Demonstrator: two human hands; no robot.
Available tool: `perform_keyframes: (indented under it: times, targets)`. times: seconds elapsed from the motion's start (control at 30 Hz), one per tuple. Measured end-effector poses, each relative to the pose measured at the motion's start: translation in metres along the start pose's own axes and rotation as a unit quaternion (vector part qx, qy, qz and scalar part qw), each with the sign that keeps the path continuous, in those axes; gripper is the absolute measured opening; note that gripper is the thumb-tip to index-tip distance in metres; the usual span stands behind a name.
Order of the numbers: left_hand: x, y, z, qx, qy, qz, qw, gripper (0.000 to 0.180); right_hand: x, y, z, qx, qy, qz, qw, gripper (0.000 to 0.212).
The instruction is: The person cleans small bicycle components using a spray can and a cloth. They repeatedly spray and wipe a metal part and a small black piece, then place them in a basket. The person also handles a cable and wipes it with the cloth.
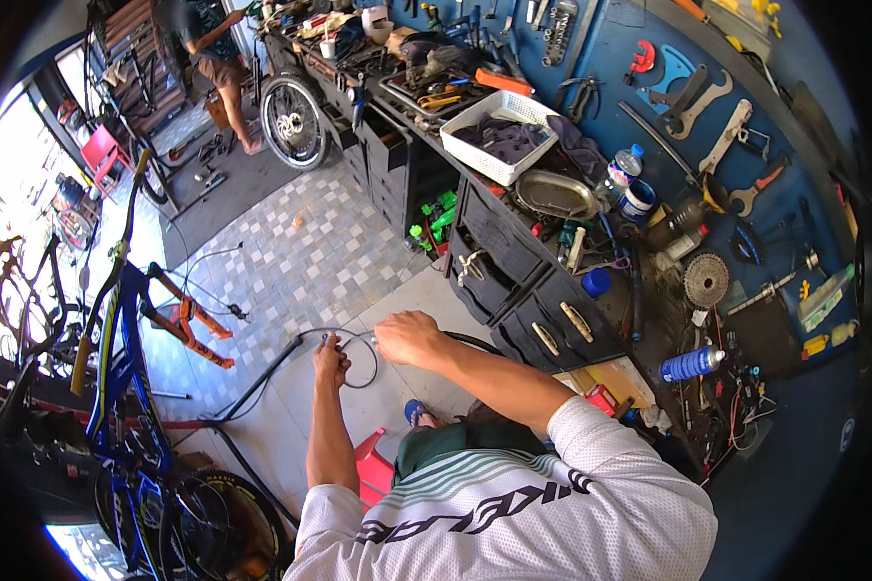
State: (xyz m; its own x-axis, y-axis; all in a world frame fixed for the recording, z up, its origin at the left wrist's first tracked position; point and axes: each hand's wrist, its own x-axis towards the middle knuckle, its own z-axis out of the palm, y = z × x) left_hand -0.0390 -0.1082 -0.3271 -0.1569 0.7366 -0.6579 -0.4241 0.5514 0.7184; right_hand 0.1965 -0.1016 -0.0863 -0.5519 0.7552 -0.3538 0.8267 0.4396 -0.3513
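Observation:
My left hand point(331, 360) is closed on a thin dark cable, held out in front of me above the tiled floor. Just to its right, my right hand point(405, 338) has its fingers curled, pinching near the other side of the same thin cable point(362, 385). A loose loop of the cable hangs between both hands. A small pale tip shows by the right fingers, too small to name. Beyond the hands, a thick black tube point(273, 366) curves past at a lower level. What lies inside each palm is hidden.
A blue bicycle frame point(116, 358) with an orange fork point(186, 315) stands at left. Along the right runs a black drawer bench point(513, 266) bearing a white basket point(489, 167) and bottles. Below me is a red stool point(373, 470). Another person point(221, 73) stands far off.

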Motion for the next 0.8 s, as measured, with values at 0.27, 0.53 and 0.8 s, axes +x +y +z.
perform_keyframes:
  times: [0.27, 0.53, 0.8]
  targets:
    - [0.029, 0.016, 0.054, -0.313, -0.051, -0.015, 0.948, 0.029, -0.003, 0.042, 0.0, 0.043, -0.03, 0.039, 0.998, 0.031]
    - [0.08, 0.027, 0.102, -0.337, -0.019, -0.027, 0.941, 0.021, 0.022, 0.117, -0.023, 0.082, -0.009, 0.065, 0.994, 0.034]
    - [0.095, 0.044, 0.16, -0.126, 0.019, -0.056, 0.99, 0.018, 0.053, 0.192, -0.055, 0.102, -0.009, 0.035, 0.994, 0.033]
